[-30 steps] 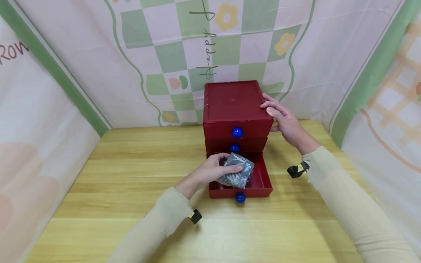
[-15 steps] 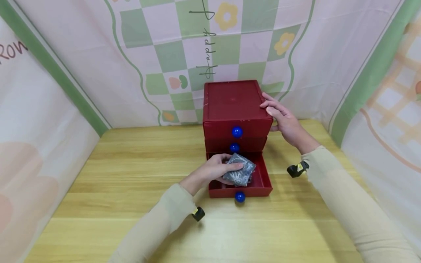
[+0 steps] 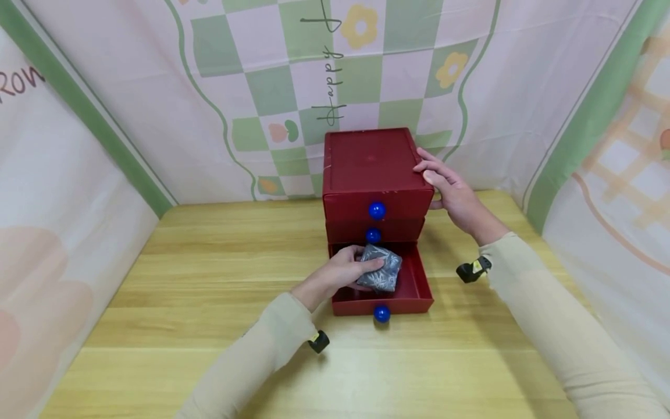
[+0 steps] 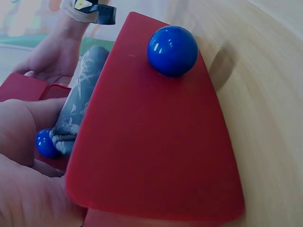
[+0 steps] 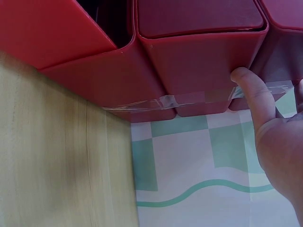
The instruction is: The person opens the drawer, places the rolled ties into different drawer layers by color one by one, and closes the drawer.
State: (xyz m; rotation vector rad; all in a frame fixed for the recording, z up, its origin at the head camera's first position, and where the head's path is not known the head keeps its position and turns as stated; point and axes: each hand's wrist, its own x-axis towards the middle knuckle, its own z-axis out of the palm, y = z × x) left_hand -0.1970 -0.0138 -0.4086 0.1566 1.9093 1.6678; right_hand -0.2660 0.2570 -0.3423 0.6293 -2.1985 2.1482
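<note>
A red drawer cabinet (image 3: 370, 163) with blue ball knobs stands at the back of the table. Its bottom drawer (image 3: 419, 282) is pulled out. My left hand (image 3: 340, 270) pinches a folded grey cloth (image 3: 384, 273) with a white leaf print over this drawer, thumb on top. The fingers beneath are mostly hidden in the head view. In the left wrist view the cloth (image 4: 83, 90) shows behind the red drawer front (image 4: 151, 127). My right hand (image 3: 455, 192) rests against the cabinet's right side and top edge. One finger (image 5: 258, 97) touches the side wall in the right wrist view.
The two upper drawers are closed, with knobs (image 3: 377, 210) on their fronts. Clear tape (image 5: 189, 98) runs across the cabinet's side. A wooden table (image 3: 220, 273) lies under it. Printed cloth walls (image 3: 272, 75) stand behind and at both sides.
My left hand has shifted a little right and forward with the folded cloth, whose near edge now sits farther back from the drawer front. My right hand and the cabinet have stayed in place.
</note>
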